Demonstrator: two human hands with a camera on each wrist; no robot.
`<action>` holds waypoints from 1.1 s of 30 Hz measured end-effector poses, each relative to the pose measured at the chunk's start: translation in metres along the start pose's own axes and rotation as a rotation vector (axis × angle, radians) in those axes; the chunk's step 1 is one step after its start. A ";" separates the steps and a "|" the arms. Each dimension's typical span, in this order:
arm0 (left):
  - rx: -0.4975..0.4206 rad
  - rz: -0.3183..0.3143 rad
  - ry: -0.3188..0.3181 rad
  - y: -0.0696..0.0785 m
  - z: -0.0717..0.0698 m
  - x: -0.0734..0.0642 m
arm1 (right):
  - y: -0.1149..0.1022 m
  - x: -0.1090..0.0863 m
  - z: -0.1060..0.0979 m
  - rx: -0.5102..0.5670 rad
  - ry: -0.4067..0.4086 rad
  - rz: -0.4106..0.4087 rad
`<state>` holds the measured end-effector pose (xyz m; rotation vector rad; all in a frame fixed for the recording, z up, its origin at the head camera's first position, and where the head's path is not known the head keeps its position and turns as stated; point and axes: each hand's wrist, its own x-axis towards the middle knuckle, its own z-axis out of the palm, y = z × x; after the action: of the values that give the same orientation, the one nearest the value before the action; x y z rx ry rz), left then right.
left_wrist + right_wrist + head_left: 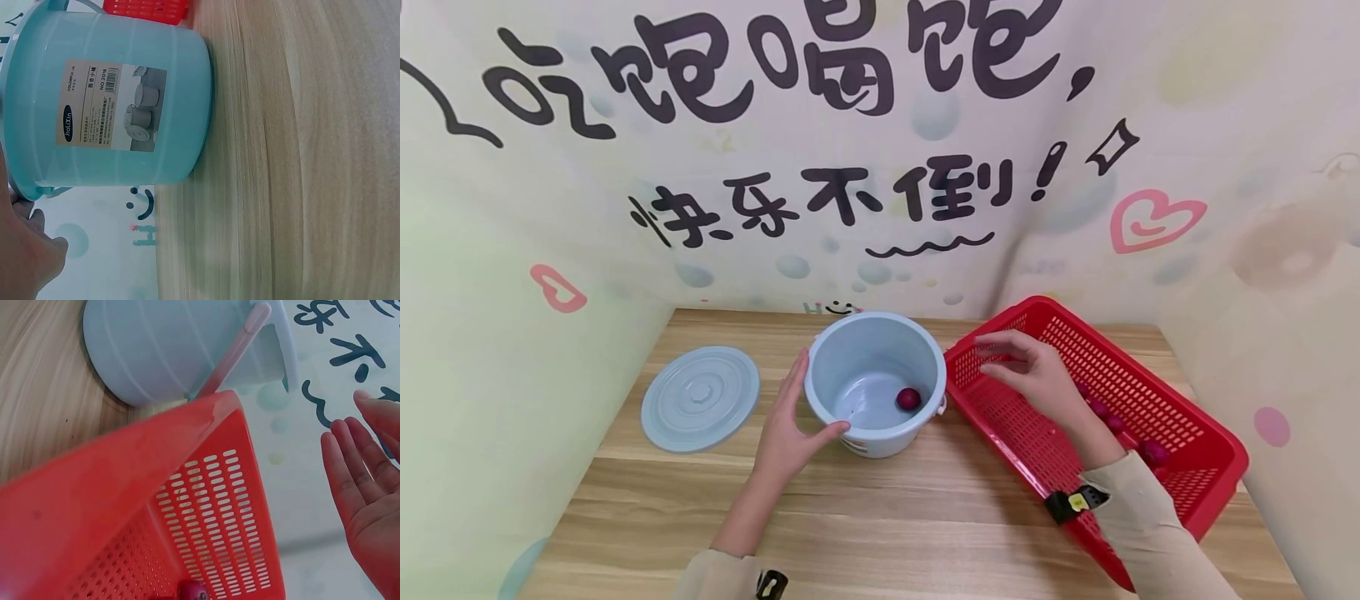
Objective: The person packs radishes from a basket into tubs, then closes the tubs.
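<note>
- The bucket (865, 354) stood upright on the worktop (880, 533), a rounded, tapering vessel of smooth pale blue plastic with a thick rim and faint ribbing.
- Against its outer wall sat a flat rectangular label (111, 105), printed with text and a picture; a slim carrying handle (234, 353) slanted down its right side.
- Inside the bucket, on the right part of its floor, lay one glossy, dark red round piece (908, 400).
- At the bucket's near left side, the left hand (786, 442) had its grip around it, thumb along the rim and fingers against the outer wall.
- To the bucket's right, over the near end of the basket (1127, 375), the right hand (1036, 377) had its grip loose, fingers extended and apart from the thumb.
- That basket was red, glossy plastic, with slotted walls and a finely perforated base; more round pieces (1153, 452) lay within, farther right of the bucket.
- Left of the bucket, the lid (701, 400) lay flat, a ridged plastic disc with a central knob.
</note>
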<state>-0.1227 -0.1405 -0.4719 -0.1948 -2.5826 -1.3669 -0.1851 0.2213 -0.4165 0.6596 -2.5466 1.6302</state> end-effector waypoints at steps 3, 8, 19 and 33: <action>0.000 0.001 -0.001 0.000 0.000 0.000 | 0.001 -0.002 -0.003 -0.018 0.007 0.010; 0.000 -0.002 -0.001 0.000 0.000 0.000 | 0.003 -0.004 -0.006 -0.044 0.014 0.033; 0.002 0.014 0.008 0.000 0.000 0.000 | 0.020 -0.009 -0.015 -0.024 0.025 0.060; 0.003 0.018 0.012 0.000 0.001 0.000 | 0.040 -0.013 -0.026 -0.068 0.038 0.098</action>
<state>-0.1230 -0.1398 -0.4718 -0.2076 -2.5667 -1.3534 -0.1928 0.2623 -0.4432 0.5019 -2.6331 1.5586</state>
